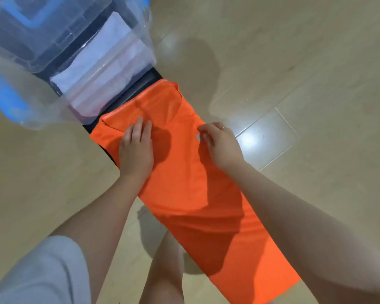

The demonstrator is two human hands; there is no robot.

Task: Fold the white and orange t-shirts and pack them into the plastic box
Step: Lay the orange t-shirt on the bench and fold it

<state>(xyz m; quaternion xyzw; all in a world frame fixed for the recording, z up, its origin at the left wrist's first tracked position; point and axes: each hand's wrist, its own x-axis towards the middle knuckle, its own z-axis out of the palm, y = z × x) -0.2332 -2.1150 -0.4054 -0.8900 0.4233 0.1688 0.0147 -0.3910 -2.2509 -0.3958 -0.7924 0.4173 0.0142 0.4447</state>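
While the left hand (136,148) presses flat, the right hand (221,143) pinches the narrow-folded orange t-shirt (189,189).

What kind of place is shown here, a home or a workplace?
Probably a room in a home: the orange t-shirt lies on a glossy beige tiled floor, beside a clear plastic box holding folded clothes.

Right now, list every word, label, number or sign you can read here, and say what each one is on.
No text can be read.
A small pale mark on the orange shirt, beside the right hand, is partly hidden by the fingers and too blurred to read.
The box and the white shirt inside it show no label.
The left hand lies flat on the orange shirt.
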